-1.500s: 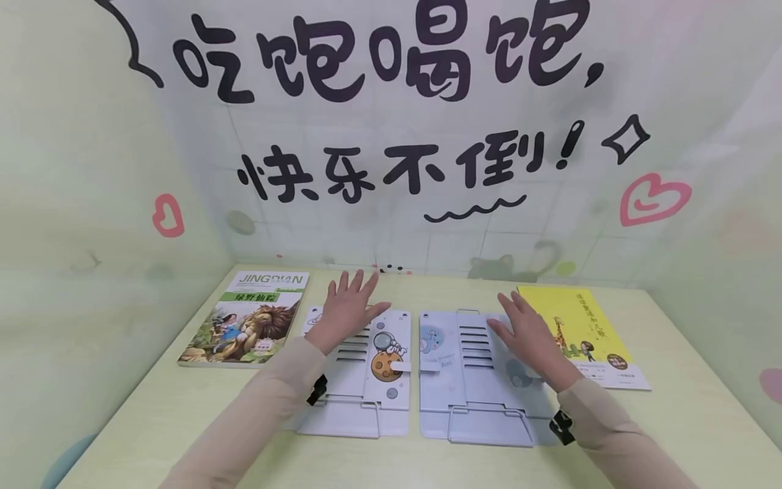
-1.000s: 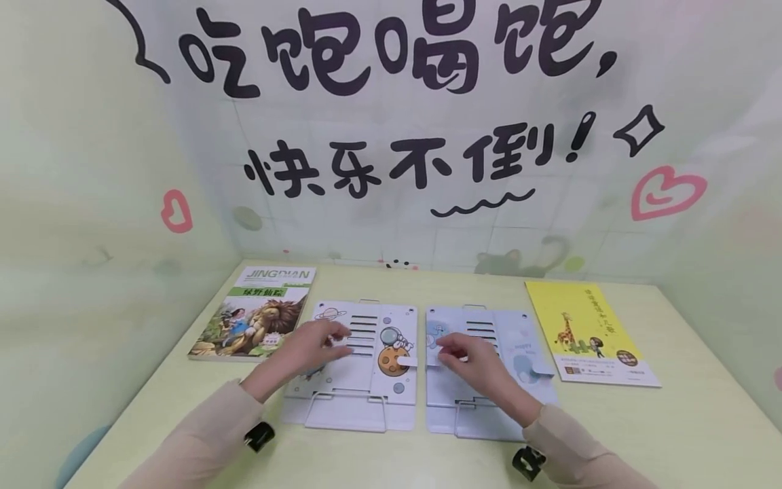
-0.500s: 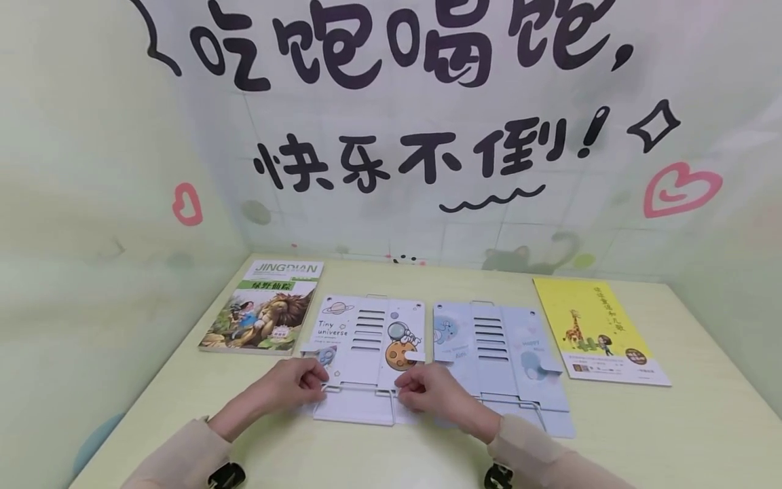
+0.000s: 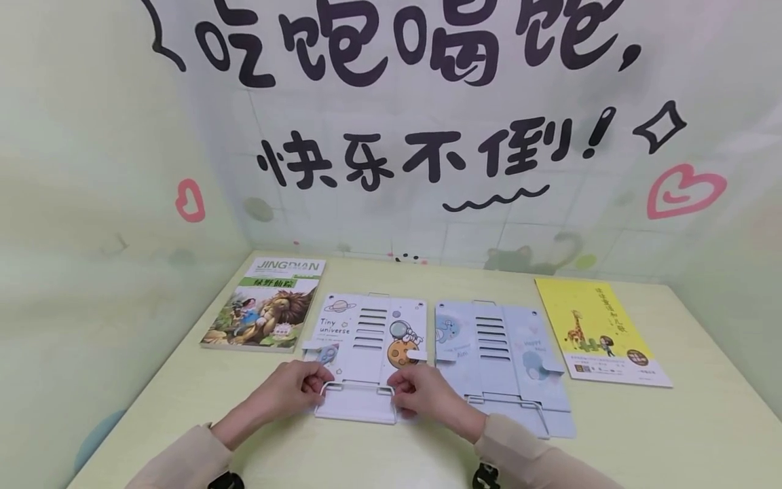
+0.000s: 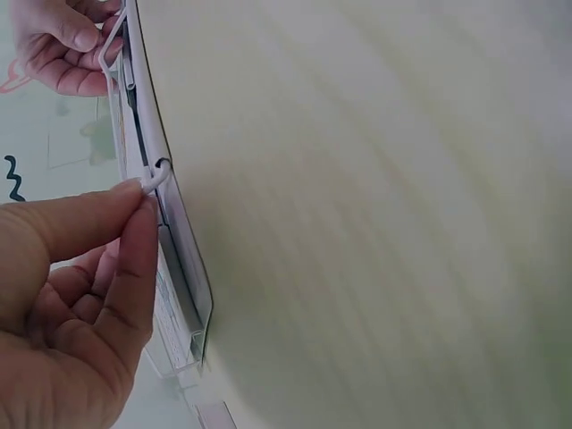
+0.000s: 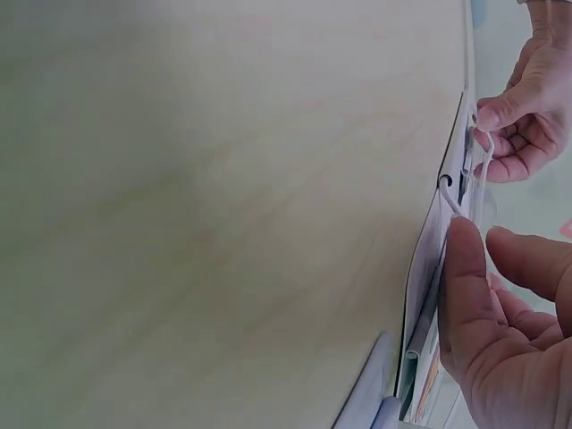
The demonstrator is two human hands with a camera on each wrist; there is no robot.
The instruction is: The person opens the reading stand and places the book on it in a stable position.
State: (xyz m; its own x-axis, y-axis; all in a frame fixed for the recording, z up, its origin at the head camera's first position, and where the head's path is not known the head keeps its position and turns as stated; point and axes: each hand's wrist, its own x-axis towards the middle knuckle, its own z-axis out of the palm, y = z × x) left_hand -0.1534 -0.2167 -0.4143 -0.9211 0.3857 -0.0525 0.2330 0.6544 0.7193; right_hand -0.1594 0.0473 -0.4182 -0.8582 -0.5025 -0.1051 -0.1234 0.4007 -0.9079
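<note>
In the head view, a white book stand (image 4: pixel 360 367) with an astronaut print and slots lies flat on the table. A bent white wire support (image 4: pixel 356 421) spans its front edge. My left hand (image 4: pixel 296 387) pinches the wire's left corner between thumb and index finger, as the left wrist view shows at the wire end (image 5: pixel 159 176). At the right corner, my right hand (image 4: pixel 430 394) has thumb and index finger at the wire; in the right wrist view the index fingertip (image 6: pixel 464 234) touches it. A pale blue book stand (image 4: pixel 501 373) lies just to the right.
A storybook with a lion cover (image 4: pixel 263 312) lies at the table's back left. On the right is a yellow book (image 4: pixel 586 319) with a giraffe. The table (image 4: pixel 641 435) meets a printed wall sheet (image 4: pixel 391 224) behind.
Both hands have come down from above the two stands to the white stand's front corners and taken hold of the wire. The stands and books keep their places on the table.
</note>
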